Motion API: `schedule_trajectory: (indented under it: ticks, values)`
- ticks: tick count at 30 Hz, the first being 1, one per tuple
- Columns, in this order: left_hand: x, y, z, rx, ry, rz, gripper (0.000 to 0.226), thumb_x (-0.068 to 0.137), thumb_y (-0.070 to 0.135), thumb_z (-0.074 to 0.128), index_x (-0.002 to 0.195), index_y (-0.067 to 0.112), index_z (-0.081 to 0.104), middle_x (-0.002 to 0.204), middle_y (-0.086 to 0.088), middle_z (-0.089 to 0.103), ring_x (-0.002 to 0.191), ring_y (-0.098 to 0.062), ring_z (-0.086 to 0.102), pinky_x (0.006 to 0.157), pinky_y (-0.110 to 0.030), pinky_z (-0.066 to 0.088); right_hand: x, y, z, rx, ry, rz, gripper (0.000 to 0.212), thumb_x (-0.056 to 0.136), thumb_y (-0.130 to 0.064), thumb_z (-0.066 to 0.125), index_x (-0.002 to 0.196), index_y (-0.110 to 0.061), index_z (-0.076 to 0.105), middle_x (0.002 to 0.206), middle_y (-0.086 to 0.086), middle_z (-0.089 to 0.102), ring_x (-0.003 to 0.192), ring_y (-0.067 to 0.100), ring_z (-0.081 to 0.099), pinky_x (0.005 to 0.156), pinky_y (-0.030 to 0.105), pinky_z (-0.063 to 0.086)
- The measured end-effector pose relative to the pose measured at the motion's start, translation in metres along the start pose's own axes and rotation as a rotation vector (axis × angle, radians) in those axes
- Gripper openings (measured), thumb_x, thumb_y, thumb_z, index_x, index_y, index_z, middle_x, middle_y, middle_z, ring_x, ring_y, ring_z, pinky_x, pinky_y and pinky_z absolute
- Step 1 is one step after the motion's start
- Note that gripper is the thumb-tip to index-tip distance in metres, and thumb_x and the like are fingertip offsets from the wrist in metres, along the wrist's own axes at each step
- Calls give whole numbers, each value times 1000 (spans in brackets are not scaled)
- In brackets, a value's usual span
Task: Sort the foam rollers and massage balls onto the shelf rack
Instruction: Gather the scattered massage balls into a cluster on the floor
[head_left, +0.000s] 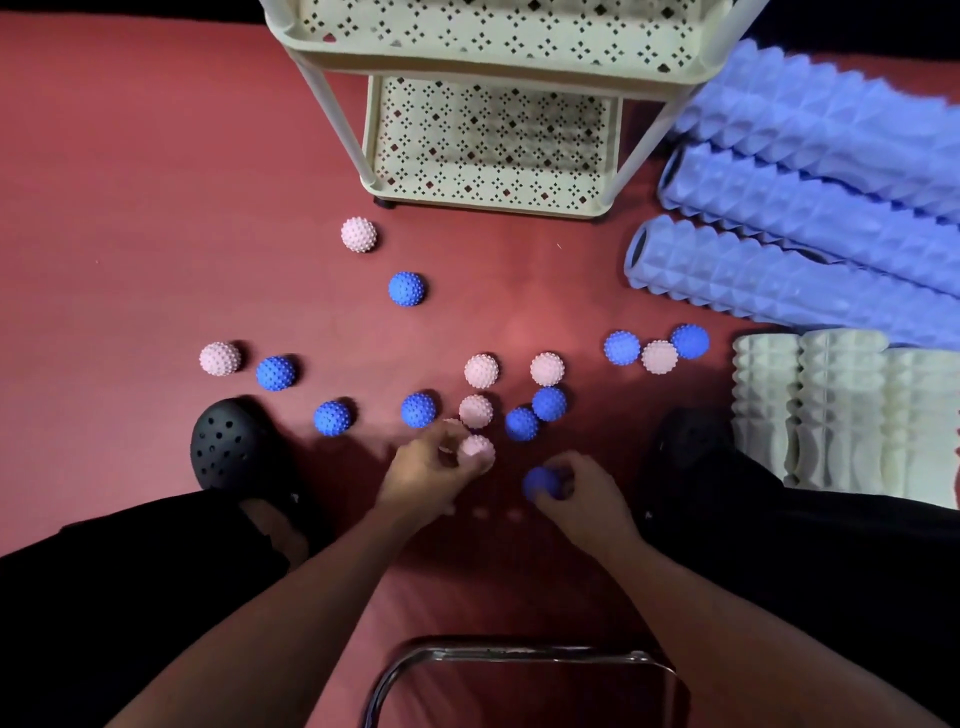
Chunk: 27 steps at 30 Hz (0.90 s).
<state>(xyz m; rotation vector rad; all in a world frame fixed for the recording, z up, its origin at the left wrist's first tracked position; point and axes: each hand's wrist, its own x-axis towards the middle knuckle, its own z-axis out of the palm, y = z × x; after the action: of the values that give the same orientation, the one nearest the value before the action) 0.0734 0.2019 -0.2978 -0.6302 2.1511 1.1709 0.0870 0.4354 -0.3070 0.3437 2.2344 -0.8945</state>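
eight blue balls, (pink) eight

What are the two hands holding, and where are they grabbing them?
The left hand grips a pink ball at its fingertips, maybe a second behind. The right hand wraps its fingers around a blue ball.

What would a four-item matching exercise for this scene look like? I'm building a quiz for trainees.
Things:
1. left hand
2. right hand
3. blue foam rollers
4. white foam rollers

States or places:
A. lying beside the shelf rack
B. grips a blue ball
C. standing by the right foot
D. holds a pink ball

Pairs: 1-D, 2-B, 3-A, 4-C
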Motion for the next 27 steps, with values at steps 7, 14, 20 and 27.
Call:
schedule_trajectory:
  ticks: [7,14,20,27]
  values:
    - [49,15,-36,71,278,62,39,82,46,75,111,22,66,104,1,66,99,-21,60,91,-40,51,63,-75,-23,-58,242,-239,23,77,-32,76,97,-23,68,97,-6,65,89,21,60,83,35,50]
    - [70,13,-28,151,113,125,41,88,34,72,127,27,63,114,2,61,111,-21,58,100,-29,43,88,-88,-18,-426,126,-282,26,81,-41,72,101,-25,72,108,1,69,108,28,55,90,39,43]
    - [72,10,-25,168,79,182,40,88,23,72,127,22,67,120,2,65,113,-16,59,93,-10,32,84,-85,-19,-238,274,-345,34,79,-26,75,112,-20,69,124,-1,62,112,29,53,97,45,46]
    - [63,3,-28,71,57,147,34,87,20,74,121,21,70,117,1,60,112,-16,59,101,-19,37,90,-82,-22,9,31,-18,70,90,-19,72,151,-12,39,152,12,39,141,27,40,115,29,27]
